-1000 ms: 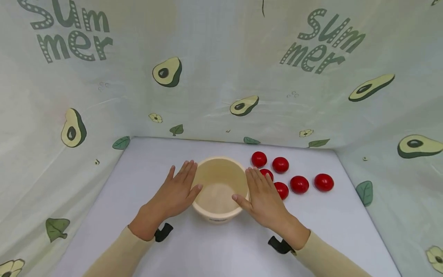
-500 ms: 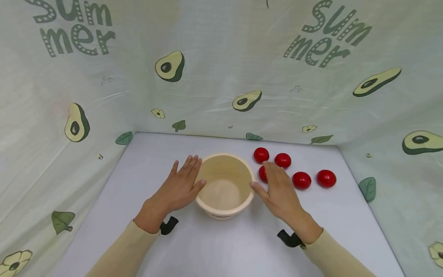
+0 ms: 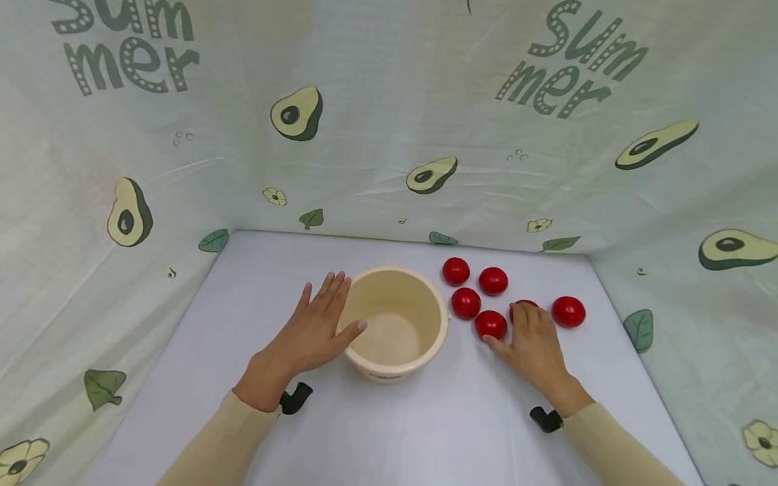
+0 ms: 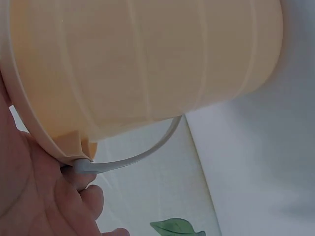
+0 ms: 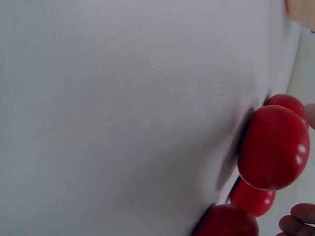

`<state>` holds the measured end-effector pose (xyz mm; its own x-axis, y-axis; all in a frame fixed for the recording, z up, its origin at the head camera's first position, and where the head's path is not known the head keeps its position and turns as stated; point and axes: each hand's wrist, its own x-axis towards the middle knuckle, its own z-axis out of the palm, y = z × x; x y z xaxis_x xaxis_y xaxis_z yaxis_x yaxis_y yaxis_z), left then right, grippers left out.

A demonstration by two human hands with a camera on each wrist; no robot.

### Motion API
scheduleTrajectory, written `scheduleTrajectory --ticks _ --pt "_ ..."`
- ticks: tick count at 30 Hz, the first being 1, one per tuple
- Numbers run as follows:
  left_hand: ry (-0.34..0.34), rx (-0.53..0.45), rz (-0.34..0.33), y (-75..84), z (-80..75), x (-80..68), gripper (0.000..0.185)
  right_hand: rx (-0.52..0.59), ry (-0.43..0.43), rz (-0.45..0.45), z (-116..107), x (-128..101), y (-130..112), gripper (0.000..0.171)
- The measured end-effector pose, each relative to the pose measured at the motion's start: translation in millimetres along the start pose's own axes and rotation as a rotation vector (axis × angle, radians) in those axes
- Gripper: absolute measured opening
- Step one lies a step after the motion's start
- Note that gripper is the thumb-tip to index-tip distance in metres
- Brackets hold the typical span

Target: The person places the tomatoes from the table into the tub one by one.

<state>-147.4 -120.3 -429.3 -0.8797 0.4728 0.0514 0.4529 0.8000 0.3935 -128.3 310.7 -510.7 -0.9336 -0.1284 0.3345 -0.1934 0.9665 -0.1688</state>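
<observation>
Avocado-printed cloth is hanging round three sides of the pale grey tabletop (image 3: 389, 432) I am watching from afar. My left hand (image 3: 306, 334) is lying flat and relaxed against the side of the round cream plastic bucket (image 3: 395, 322), thumb touching its rim, gripping nothing; the left wrist view is showing the bucket's ribbed wall and thin grey handle (image 4: 133, 156) close by the fingers. My right hand (image 3: 535, 344) is resting over the group of six glossy red round tomatoes (image 3: 465, 302) just right of the bucket, fingers covering one of them and thumb touching the nearest. Whether those fingers are closing round that tomato or only lying on it, I cannot tell; the right wrist view is showing only red tomatoes bunched near a fingertip. I am judging the work barely begun: the bucket is looking empty, and all six tomatoes are sitting on the table outside it.
</observation>
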Motion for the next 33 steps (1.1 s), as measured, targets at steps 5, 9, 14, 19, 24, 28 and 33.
scheduleTrajectory --ticks 5,9,14,19,24,28,33 --pt "0.007 0.002 0.005 -0.6 -0.3 1.4 0.089 -0.053 -0.059 -0.02 9.9 5.8 1.8 0.088" --pt "0.003 0.025 0.004 0.0 -0.4 1.5 0.087 -0.085 -0.086 -0.016 13.0 8.9 0.8 0.085" --pt "-0.003 0.048 0.0 0.7 -0.5 0.8 0.085 -0.105 -0.092 -0.022 16.4 12.2 0.5 0.075" --pt "0.011 0.078 0.0 -0.2 -2.0 1.3 0.082 -0.104 -0.018 -0.041 14.5 16.9 -1.7 0.066" --pt "0.025 0.111 -0.025 -1.6 -6.0 1.4 0.079 -0.089 0.087 -0.104 3.8 29.6 -10.3 0.068" --pt "0.007 0.129 -0.034 0.0 -7.6 2.2 0.076 -0.097 0.125 -0.15 -10.2 41.3 -22.2 0.072" --pt "-0.02 0.152 -0.044 4.6 -8.5 5.2 0.074 -0.042 0.199 -0.195 -43.4 67.7 -54.8 0.076"
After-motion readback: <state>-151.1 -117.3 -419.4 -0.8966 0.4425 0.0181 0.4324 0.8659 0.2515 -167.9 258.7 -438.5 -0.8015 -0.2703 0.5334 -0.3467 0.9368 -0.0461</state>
